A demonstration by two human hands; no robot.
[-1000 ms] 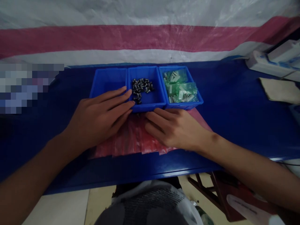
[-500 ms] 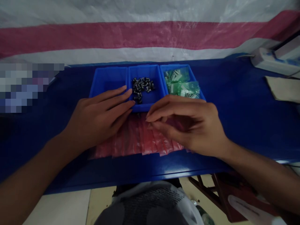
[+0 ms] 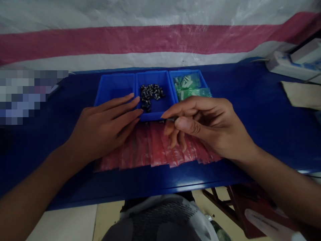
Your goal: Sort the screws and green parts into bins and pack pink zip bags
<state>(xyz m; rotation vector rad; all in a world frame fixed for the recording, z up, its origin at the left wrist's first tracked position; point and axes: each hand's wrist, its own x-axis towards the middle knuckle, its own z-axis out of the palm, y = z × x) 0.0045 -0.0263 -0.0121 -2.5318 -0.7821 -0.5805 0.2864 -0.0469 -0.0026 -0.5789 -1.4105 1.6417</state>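
My left hand (image 3: 105, 129) lies with fingers outstretched over the left end of a row of red plastic bags (image 3: 158, 150). Its fingertips reach the front of the left blue bin (image 3: 100, 88) and the corner of the middle blue bin (image 3: 155, 116). Short black screws (image 3: 150, 92) sit in a loose pile in that middle bin. Above the bags, my right hand (image 3: 200, 124) pinches a small dark screw (image 3: 172, 119) between thumb and forefinger, its other fingers curled below. Green bags (image 3: 187, 92) of small metal parts fill the right blue bin (image 3: 173, 87), partly hidden by this hand.
The blue table (image 3: 255, 117) runs up to a striped plastic sheet (image 3: 160, 40) behind the bins. A white device (image 3: 283, 63) and a beige cloth or paper piece (image 3: 299, 95) are at the right. A dark red stool (image 3: 250, 211) stands below the table.
My right hand has lifted slightly and turned, so the screw in its pinch now shows. The left hand has stayed almost in place.
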